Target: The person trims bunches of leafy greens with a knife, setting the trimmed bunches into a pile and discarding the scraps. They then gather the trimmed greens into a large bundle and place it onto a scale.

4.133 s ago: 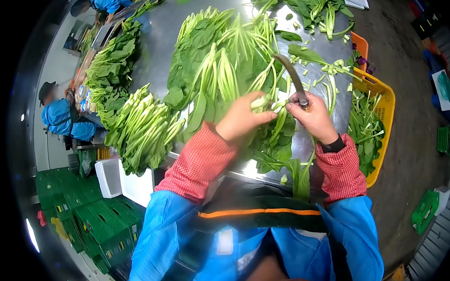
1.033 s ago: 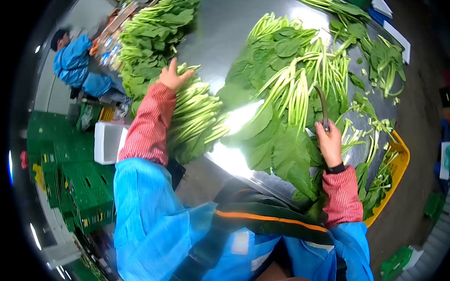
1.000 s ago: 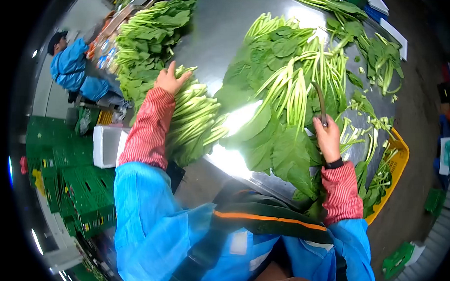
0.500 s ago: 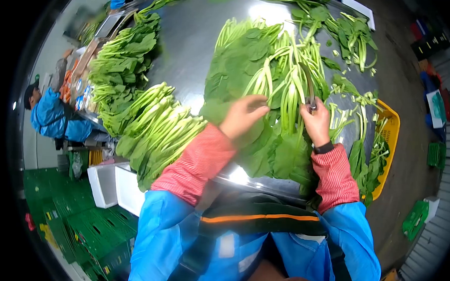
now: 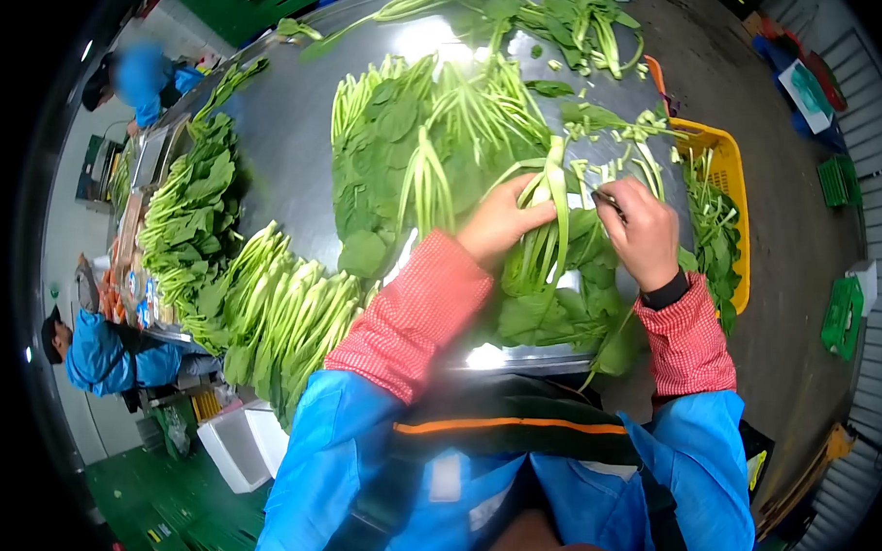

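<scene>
My left hand (image 5: 506,219) grips a bunch of leafy greens (image 5: 544,250) by its pale stems, leaves hanging toward me, over the steel table (image 5: 280,163). Close on the right, my right hand (image 5: 645,229) is closed around a knife handle (image 5: 607,199); the blade is mostly hidden by the hand and stems. A big loose pile of the same greens (image 5: 416,148) lies just beyond both hands. Cut stem ends (image 5: 626,136) are scattered past my right hand.
A stacked row of trimmed greens (image 5: 284,309) lies at the table's left, more greens (image 5: 191,208) behind it. A yellow crate (image 5: 731,169) with scraps stands at the right edge. Two people in blue work at the left (image 5: 103,356) and far left (image 5: 142,76). White box (image 5: 246,444) below.
My left hand left the stack at the left, came back to the middle pile and took hold of a bunch. My right hand with the knife closed in beside the stems.
</scene>
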Tool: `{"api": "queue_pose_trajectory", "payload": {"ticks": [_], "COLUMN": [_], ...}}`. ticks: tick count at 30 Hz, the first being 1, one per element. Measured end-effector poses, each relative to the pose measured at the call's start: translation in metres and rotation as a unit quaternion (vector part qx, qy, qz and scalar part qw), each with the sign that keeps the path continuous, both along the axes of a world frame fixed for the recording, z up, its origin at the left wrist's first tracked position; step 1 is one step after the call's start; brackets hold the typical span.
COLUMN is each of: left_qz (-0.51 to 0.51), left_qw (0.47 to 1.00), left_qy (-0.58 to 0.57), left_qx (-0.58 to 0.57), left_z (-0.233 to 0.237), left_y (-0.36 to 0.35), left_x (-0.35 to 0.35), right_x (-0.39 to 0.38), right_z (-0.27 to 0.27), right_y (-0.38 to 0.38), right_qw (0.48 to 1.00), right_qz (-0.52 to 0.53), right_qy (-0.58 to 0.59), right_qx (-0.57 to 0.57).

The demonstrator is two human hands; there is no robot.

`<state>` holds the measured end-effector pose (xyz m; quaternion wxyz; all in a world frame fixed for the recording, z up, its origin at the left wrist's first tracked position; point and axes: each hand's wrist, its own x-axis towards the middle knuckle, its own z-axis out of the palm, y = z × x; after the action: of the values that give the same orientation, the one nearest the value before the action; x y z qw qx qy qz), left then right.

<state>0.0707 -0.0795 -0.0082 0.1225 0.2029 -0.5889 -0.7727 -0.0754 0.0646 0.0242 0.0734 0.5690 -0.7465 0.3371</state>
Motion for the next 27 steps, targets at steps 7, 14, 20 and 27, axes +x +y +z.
{"api": "queue_pose_trajectory", "payload": {"ticks": [7, 14, 20, 27], "left_qz": [-0.026, -0.029, 0.026, 0.027], "left_qw": [0.998, 0.991, 0.963, 0.902], "left_qy": [-0.052, -0.046, -0.053, -0.063], "left_qx": [-0.015, -0.122, -0.262, -0.426], "left_z": [0.011, 0.014, 0.003, -0.001], "left_y": [0.032, 0.045, 0.05, 0.047], "left_x": [-0.02, -0.032, -0.042, -0.039], "right_x": [-0.064, -0.088, -0.055, -0.06], "right_z": [-0.039, -0.099, -0.054, -0.016], "right_y": [0.036, 0.054, 0.045, 0.044], "right_qw": [0.996, 0.988, 0.935, 0.962], "right_qz": [-0.011, -0.114, -0.057, -0.016], "right_qy": [0.018, -0.03, -0.349, -0.262], "right_qx": [0.087, 0.096, -0.012, 0.079]}}
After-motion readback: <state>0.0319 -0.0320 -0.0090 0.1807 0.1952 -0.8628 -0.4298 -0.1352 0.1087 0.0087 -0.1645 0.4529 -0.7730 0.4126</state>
